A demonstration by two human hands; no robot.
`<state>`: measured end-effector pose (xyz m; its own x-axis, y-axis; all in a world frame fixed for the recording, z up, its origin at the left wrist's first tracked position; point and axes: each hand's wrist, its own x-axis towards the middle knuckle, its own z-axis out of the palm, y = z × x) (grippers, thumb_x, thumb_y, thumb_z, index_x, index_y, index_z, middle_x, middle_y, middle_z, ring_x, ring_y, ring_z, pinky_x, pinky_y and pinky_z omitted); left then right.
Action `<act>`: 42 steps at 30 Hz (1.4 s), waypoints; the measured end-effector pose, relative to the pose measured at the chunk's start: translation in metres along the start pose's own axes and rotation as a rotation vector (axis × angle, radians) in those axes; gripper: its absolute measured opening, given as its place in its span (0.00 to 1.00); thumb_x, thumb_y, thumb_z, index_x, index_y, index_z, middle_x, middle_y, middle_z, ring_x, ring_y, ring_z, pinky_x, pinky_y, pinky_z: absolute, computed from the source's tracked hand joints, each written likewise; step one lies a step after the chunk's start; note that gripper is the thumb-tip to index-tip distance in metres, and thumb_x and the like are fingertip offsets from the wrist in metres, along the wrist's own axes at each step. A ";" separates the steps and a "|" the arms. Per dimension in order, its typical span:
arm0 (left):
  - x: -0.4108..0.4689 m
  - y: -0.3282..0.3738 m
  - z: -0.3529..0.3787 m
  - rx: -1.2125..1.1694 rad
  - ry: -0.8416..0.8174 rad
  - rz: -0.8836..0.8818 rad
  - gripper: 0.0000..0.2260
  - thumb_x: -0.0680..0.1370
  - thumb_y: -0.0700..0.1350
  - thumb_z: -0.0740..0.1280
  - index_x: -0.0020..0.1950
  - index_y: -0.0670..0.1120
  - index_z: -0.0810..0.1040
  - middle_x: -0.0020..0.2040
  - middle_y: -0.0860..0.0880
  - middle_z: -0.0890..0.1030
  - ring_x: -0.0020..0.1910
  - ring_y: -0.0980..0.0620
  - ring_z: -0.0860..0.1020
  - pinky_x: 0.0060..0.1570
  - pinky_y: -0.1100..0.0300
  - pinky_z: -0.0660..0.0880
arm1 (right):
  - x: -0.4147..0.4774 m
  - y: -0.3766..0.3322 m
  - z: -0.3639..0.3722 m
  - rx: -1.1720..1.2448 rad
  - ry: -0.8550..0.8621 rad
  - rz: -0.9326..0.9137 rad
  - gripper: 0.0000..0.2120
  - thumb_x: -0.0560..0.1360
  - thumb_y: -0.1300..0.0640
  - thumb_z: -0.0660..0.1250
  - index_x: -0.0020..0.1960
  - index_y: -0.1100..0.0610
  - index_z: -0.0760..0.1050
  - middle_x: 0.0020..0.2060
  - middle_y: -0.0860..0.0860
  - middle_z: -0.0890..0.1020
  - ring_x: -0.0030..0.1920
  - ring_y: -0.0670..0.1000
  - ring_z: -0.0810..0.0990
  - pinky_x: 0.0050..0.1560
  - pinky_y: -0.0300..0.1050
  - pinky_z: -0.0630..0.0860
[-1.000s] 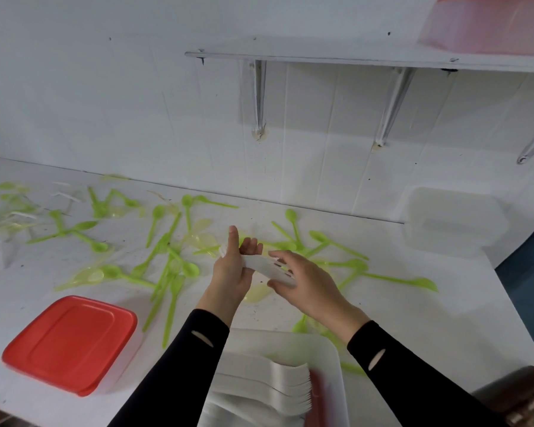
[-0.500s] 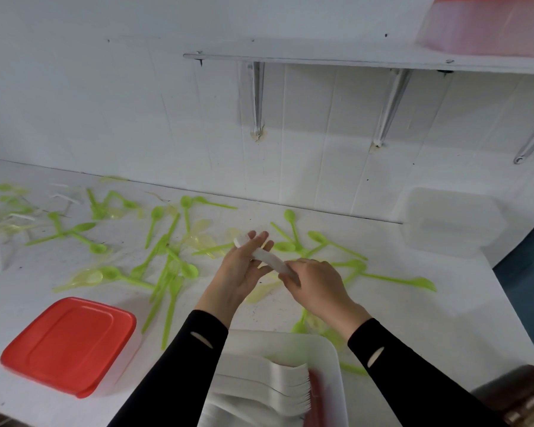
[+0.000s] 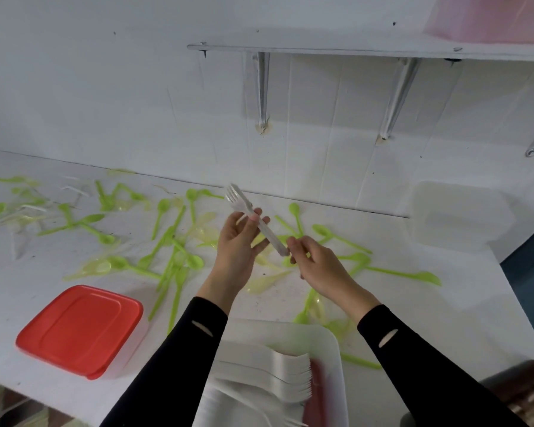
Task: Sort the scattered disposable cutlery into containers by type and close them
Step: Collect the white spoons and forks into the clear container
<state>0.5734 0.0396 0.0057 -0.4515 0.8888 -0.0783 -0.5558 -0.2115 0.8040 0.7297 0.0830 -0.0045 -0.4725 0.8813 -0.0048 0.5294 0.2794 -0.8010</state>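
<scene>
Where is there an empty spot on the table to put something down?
Right: bare counter in front of the clear container. Left: a smaller patch just behind the red-lidded container. The middle is crowded with green spoons.

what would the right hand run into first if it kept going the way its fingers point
Probably the left hand. The right hand pinches the handle end of the white fork and points up-left along it, toward the left hand gripping that same fork.
</scene>
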 end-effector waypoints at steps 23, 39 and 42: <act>-0.127 0.061 -0.065 0.493 -0.216 -0.121 0.12 0.73 0.37 0.73 0.55 0.42 0.77 0.57 0.43 0.83 0.57 0.43 0.82 0.54 0.46 0.80 | -0.121 -0.048 0.051 -1.018 -0.905 -0.381 0.13 0.69 0.51 0.76 0.46 0.61 0.81 0.38 0.53 0.82 0.38 0.54 0.82 0.31 0.41 0.66; -0.150 0.070 -0.078 0.536 -0.247 -0.139 0.15 0.71 0.39 0.70 0.57 0.40 0.76 0.57 0.41 0.83 0.58 0.43 0.81 0.52 0.49 0.81 | -0.132 -0.019 0.067 -1.193 -0.697 -0.413 0.07 0.75 0.61 0.64 0.51 0.61 0.77 0.50 0.58 0.81 0.49 0.59 0.82 0.35 0.42 0.70; -0.153 0.071 -0.078 0.560 -0.257 -0.141 0.14 0.72 0.39 0.70 0.57 0.41 0.76 0.57 0.42 0.83 0.58 0.44 0.82 0.51 0.51 0.80 | -0.133 -0.023 0.062 -1.199 -0.677 -0.436 0.08 0.73 0.60 0.67 0.51 0.61 0.77 0.50 0.57 0.81 0.49 0.58 0.82 0.32 0.41 0.67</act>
<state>0.5493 -0.1433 0.0287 -0.1802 0.9766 -0.1177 -0.1169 0.0975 0.9883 0.7360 -0.0641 -0.0225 -0.8047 0.3924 -0.4456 0.3590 0.9193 0.1611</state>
